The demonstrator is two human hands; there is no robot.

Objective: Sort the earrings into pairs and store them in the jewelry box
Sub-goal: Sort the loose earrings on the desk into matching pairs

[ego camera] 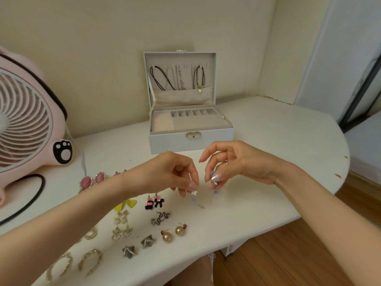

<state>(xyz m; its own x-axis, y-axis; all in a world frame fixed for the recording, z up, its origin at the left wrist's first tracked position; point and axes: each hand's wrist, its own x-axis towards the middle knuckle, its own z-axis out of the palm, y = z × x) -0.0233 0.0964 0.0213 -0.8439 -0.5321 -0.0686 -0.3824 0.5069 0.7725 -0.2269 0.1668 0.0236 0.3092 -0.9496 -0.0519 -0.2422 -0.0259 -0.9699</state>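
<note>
Both hands are hovering just above the desk (268, 141), in front of the jewelry box (190, 141), close together but not touching. Left hand (175, 174) is pinching a small flower drop earring (194, 194) between thumb and fingertips, its long end hanging down toward the desk. Right hand (237, 162) is pinching a second flower earring (213, 181) the same way, index finger lifted clear, a ring showing on one finger. The two earrings are hanging near each other, apart. The box is standing open at the back of the desk, lid upright, with necklaces (179, 79) hanging inside the lid.

Other earrings are lying in pairs on the near-left part of the desk: pink cameos (91, 180), yellow hearts (125, 204), black bows (154, 202), snakes (160, 218), gold balls (175, 233), star studs (138, 246), gold hoops (74, 263). Pink fan (26, 120) is sitting at far left, with a black cord (31, 195) looping beside it.
</note>
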